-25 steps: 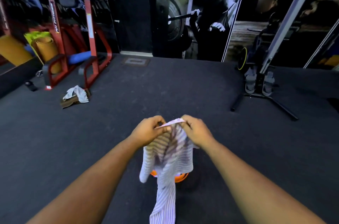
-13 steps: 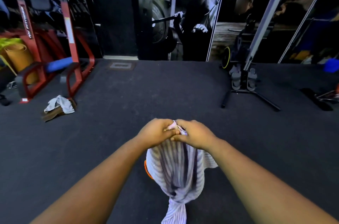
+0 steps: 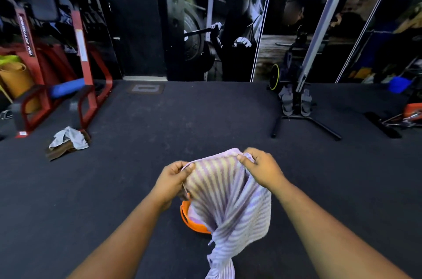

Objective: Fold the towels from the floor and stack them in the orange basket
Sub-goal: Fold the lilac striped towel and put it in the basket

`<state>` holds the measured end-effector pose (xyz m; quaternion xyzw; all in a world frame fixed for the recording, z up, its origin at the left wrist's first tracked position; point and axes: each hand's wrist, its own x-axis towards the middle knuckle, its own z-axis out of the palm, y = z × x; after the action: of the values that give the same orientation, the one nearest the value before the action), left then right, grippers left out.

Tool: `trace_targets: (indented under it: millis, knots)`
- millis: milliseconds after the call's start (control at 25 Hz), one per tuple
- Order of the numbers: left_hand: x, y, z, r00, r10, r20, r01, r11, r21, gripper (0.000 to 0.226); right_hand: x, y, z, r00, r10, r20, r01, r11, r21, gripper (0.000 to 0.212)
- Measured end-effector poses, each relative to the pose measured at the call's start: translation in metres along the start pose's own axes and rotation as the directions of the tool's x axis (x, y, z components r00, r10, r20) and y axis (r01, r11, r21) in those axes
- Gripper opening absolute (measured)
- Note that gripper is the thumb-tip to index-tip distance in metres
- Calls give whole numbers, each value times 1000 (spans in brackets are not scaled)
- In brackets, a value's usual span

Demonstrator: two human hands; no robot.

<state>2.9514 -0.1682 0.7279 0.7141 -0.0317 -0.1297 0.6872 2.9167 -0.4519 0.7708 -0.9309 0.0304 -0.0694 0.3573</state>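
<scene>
Right under the camera, both hands are up holding a striped towel (image 3: pixel 228 196) by its top edge: the left hand (image 3: pixel 171 181) pinches one corner between thumb and curled fingers, the right hand (image 3: pixel 260 170) pinches the other the same way, and the cloth is stretched between them with the rest hanging down in a loose twist. So it's spread out but not folded yet, I'd say this one is at the very start of its fold. Just below and behind the hanging towel sits the orange basket (image 3: pixel 186 216) on the dark floor (image 3: pixel 114 198), mostly hidden by the cloth; there's a bit of pale fabric showing inside the rim, which might be a towel already in there, but honestly I can't tell how many or how neatly. Farther off to the left, near the foot of a red rack (image 3: pixel 84 68), a small heap of towels (image 3: pixel 68 142) is crumpled on the floor, light one on top of a brown one. So by my reckoning: one in hand, at least two left to fetch, fold and stack. Not close to done.
</scene>
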Motion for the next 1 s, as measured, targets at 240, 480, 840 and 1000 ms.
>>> trace_targets:
  millis: [240,480,840,1000]
  knots:
    - [3,29,44,930,153,333,-305,829,470,35,-10,-24,11,938,-279,206,216,934,284,5]
    - [28,36,18,984,167,-65,-102,818,566,18,-16,31,-8,960,-55,276,74,995,-60,21]
    - [45,32,25,960,82,-268,71,853,516,9,-29,76,-21,996,91,19,-93,953,289,54]
    - [35,42,72,956,94,278,-243,783,572,15,-14,18,-10,987,-106,121,77,973,218,58]
